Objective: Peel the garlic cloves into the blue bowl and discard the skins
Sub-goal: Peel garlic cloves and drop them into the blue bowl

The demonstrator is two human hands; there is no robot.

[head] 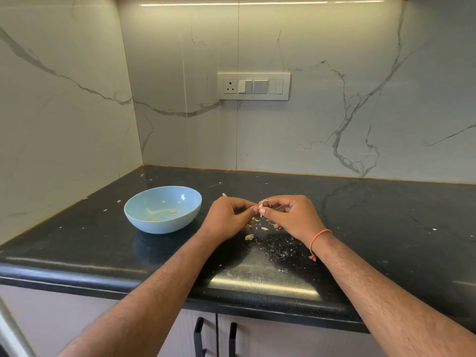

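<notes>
A black stone counter (257, 253) ran under a marble-veined wall in a kitchen corner, flecked with pale scraps. Above it, the garlic clove (261, 206) was held between both hands, its long axis roughly upright, loose skin curling off its top. The left hand (229, 215) pinched it from the left with curled fingers, and the right hand (291, 215) pinched it from the right, thumb and forefinger closed on the clove or its skin; which exactly was too small to tell. Directly below lay shed skins (249, 237) on the counter. The blue bowl (144, 220) sat to the left of the hands, near the left hand and clear of it, with a few small yellowish pieces inside. By my reading, the peeling was mid-step, and the drop into the bowl would be a short leftward carry, easiest for the left hand. A switch panel (253, 86) hung on the wall behind.
</notes>
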